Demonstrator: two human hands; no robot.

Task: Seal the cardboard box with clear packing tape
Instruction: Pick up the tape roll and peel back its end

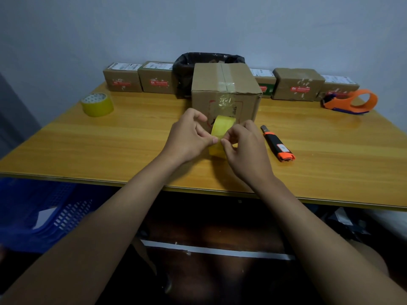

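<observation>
A brown cardboard box (pixel 224 89) stands in the middle of the wooden table (pixel 110 146), with clear tape along its top seam and down its front face. Just in front of it I hold a yellowish roll of packing tape (pixel 222 127) upright above the table. My left hand (pixel 189 137) grips the roll from the left. My right hand (pixel 244 146) grips it from the right, and both thumbs and forefingers pinch at the roll's near rim where they meet. The lower part of the roll is partly hidden by my fingers.
A black and orange utility knife (pixel 278 143) lies right of my hands. A second tape roll (pixel 97 104) sits at the left, an orange tape dispenser (pixel 351 102) at the far right. Several small boxes (pixel 297 83) and a black-lined bin (pixel 189 67) line the back. A blue crate (pixel 39 212) is below left.
</observation>
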